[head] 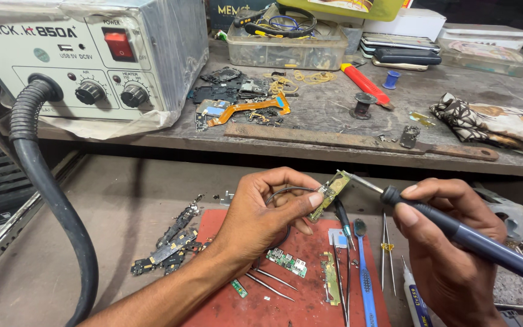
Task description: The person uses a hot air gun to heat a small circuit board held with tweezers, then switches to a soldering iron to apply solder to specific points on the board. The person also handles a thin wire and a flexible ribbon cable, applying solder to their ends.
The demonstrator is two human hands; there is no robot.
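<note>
1. Over the red mat on the lower counter, the left hand pinches a small green circuit board; its fingers are clamped on the board's lower end, and the board tilts up toward 1 o'clock.
2. At 3 o'clock from that board, the right hand grips a dark soldering iron, fingers wrapped tight round the handle, with the metal tip touching the board's top edge.
3. A thin black wire curls from the board back across the left palm.
4. Down at 6 o'clock on the mat lie tweezers, a blue-handled brush, another green board and a few loose parts.
5. At 9 o'clock of the mat, dark phone parts sit scattered on the counter.
6. Up at 11 o'clock stands the grey hot-air station, its black ribbed hose dropping down the left side.
7. On the upper shelf lie a long metal file, an orange flex cable and a patterned cloth.
</note>
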